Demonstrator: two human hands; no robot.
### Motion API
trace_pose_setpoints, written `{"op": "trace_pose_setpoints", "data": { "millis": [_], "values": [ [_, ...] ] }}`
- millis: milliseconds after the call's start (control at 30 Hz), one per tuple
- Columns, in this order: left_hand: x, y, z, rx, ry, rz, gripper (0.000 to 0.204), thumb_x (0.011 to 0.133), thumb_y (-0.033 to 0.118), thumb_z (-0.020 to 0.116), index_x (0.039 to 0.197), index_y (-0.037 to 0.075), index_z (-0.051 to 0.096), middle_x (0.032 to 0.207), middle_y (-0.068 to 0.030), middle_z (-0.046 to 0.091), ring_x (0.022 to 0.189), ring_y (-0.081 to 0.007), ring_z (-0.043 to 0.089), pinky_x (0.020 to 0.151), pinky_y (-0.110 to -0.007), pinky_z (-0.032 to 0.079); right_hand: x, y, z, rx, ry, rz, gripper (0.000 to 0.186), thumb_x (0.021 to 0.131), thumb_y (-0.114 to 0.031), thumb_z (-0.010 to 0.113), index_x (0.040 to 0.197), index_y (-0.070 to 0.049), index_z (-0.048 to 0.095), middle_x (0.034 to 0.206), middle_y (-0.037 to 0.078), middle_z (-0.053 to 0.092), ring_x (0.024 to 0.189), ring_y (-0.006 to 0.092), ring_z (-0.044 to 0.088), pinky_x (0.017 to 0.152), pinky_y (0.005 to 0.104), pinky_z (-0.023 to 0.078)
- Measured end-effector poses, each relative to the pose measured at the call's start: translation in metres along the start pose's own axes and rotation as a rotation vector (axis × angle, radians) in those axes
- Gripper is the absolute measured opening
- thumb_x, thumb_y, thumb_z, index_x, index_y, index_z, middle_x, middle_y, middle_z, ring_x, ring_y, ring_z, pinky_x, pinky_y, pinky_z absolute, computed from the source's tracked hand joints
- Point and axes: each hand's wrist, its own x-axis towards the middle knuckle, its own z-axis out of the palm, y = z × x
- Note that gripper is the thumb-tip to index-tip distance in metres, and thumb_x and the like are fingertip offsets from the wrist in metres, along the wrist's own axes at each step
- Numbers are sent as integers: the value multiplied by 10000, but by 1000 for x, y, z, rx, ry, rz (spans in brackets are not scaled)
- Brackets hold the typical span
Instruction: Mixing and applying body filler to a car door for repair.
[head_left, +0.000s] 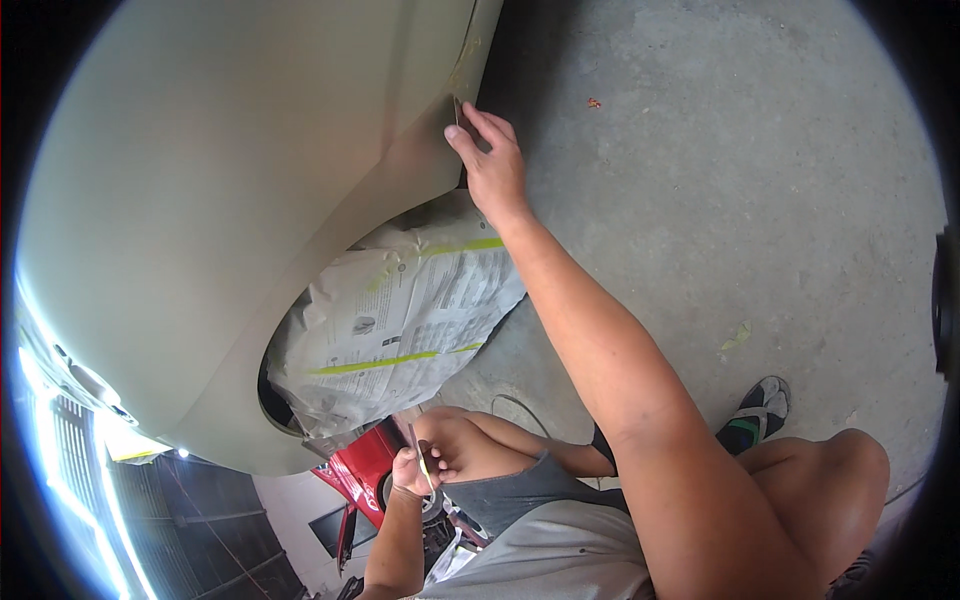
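My right hand [488, 165] pinches a thin, flat blade [457, 112] against the edge of a matte grey-green car panel [240, 130], beside yellowish smears. My left hand [414, 467] is lower, beside my thigh, holding a narrow flat tool [421, 450] with a pale yellow streak along it. Below the panel, the wheel arch is masked with printed paper [390, 310] and yellow-green tape [375, 361]. Part of what my right hand holds is hidden by its fingers.
A concrete floor [730, 200] lies to the right, with small scraps. My bent knees and shoe [758, 410] are at lower right. A red vehicle part [365, 470] stands behind my left hand, near a dark slatted wall [170, 510] and bright lights.
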Motion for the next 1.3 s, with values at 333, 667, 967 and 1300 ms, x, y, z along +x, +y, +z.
{"op": "trace_pose_setpoints", "data": {
  "millis": [333, 667, 967, 1300],
  "values": [
    [-3, -3, -5, -31, -25, 12, 313, 912, 258, 492, 1139, 89, 625, 1160, -129, 602, 1057, -356, 600, 988, -612, 415, -8, 13, -2, -172, -59, -137, 419, 779, -228, 753, 1164, -82, 678, 1154, 101, 569, 1051, 256, 545, 939, 348, 450],
    [-3, -4, -7, -16, -23, 18, 324, 913, 259, 485, 1153, 89, 621, 1187, -136, 602, 1068, -357, 600, 999, -607, 409, 13, 7, -17, -151, -104, -155, 350, 783, -218, 737, 1105, -84, 705, 1116, 114, 596, 1023, 246, 576, 906, 334, 474],
    [-4, -6, -10, -34, -35, 26, 314, 916, 252, 485, 1141, 83, 624, 1183, -136, 603, 1065, -359, 604, 996, -616, 406, 42, -1, -11, -324, 38, -314, 392, 748, -227, 767, 1122, -132, 702, 1169, 92, 566, 1038, 285, 530, 925, 375, 461],
    [-5, -7, -10, -37, -46, 30, 312, 921, 258, 483, 1140, 85, 623, 1170, -129, 596, 1072, -357, 602, 995, -621, 406, 48, -5, -25, -515, 70, -384, 347, 745, -285, 745, 1076, -186, 719, 1184, 44, 546, 1089, 268, 502, 988, 445, 397]
  ]
}}
